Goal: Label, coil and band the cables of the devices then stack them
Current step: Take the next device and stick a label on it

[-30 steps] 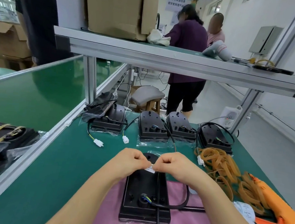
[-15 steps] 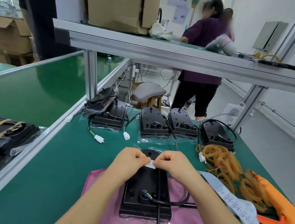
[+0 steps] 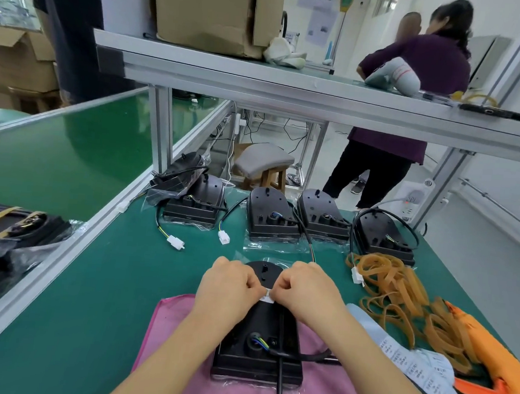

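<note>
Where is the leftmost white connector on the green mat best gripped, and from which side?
Take the leftmost white connector by its plastic body, probably from above: it lies flat on the green mat with space around it, and its thin wires leave at the far left end, so the body gives the firmer grip.

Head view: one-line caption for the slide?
Left hand and right hand pinch a white label at the cable of a black device on a pink cloth; rubber bands lie to the right.

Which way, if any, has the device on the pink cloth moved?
No. The black device sits at the same place on the pink cloth as before; only the camera view shifted.
</note>
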Demonstrator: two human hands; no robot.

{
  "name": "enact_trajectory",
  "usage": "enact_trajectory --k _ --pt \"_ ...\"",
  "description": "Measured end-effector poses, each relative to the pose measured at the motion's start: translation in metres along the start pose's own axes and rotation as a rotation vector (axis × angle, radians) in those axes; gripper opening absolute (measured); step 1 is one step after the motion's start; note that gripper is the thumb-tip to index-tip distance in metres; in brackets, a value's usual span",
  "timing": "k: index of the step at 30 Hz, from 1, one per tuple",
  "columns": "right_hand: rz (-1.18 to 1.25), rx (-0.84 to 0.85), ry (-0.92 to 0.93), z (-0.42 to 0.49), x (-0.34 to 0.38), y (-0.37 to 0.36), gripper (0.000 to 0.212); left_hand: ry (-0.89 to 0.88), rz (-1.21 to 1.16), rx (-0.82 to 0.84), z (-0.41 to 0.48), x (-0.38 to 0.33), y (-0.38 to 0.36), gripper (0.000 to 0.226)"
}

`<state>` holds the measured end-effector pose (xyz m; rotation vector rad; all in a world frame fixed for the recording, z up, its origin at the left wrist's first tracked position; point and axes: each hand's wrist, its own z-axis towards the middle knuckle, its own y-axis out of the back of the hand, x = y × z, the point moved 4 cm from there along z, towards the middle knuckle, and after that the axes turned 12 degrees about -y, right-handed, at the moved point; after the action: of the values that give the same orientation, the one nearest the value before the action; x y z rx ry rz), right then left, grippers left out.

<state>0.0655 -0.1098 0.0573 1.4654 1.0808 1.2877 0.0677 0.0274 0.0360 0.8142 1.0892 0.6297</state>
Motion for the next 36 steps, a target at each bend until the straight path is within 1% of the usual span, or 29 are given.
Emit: enact_trajectory --k 2,8,11,13,16,19,21,24,27,29,32,35,36 --pt "-0.016 -0.023 0.017 -0.001 0.001 0.0 0.017 -0.02 0.05 -0.007 0.0 -0.001 0.0 0.017" --pt "-0.117 -0.132 0.066 -0.001 0.005 -0.001 0.02 -0.072 0.169 -0.03 0.0 -0.004 -0.001 0.019" --pt "-0.18 -0.157 0.084 -0.002 0.008 -0.002 0.025 -0.105 0.232 -0.048 0.0 -0.007 -0.001 0.017" --pt "-0.183 -0.158 0.077 -0.002 0.008 -0.002 0.024 -0.102 0.257 -0.053 -0.001 -0.007 -0.002 0.017" --pt "-0.108 -0.149 0.054 -0.002 0.005 -0.002 0.017 -0.037 0.199 -0.071 -0.002 -0.002 -0.003 0.024" --pt "-0.035 -0.134 0.02 -0.001 -0.002 -0.002 0.022 0.067 0.067 -0.078 -0.002 0.006 -0.007 0.042" --pt "-0.01 -0.116 0.011 -0.001 -0.004 -0.003 0.021 0.109 -0.004 -0.093 -0.004 0.006 -0.011 0.044" --pt "0.038 -0.077 -0.004 -0.003 -0.007 -0.006 0.013 0.144 -0.048 -0.131 -0.004 0.006 -0.014 0.043" --pt "0.137 -0.053 -0.026 -0.007 -0.016 -0.007 0.009 0.139 -0.097 -0.117 -0.003 0.005 -0.016 0.037" --pt "0.195 -0.053 -0.035 -0.012 -0.025 -0.005 0.019 0.113 -0.083 -0.119 -0.003 0.004 -0.015 0.023" --pt "0.209 -0.032 0.005 -0.023 -0.037 -0.003 0.034 0.077 -0.043 -0.1 -0.004 0.001 -0.009 0.007" --pt "0.204 -0.01 0.077 -0.036 -0.044 -0.003 0.029 0.047 -0.093 -0.126 -0.013 0.001 0.003 0.003" --pt "0.206 -0.017 0.112 -0.04 -0.043 -0.002 0.027 0.027 -0.115 -0.131 -0.017 0.0 0.007 0.007"
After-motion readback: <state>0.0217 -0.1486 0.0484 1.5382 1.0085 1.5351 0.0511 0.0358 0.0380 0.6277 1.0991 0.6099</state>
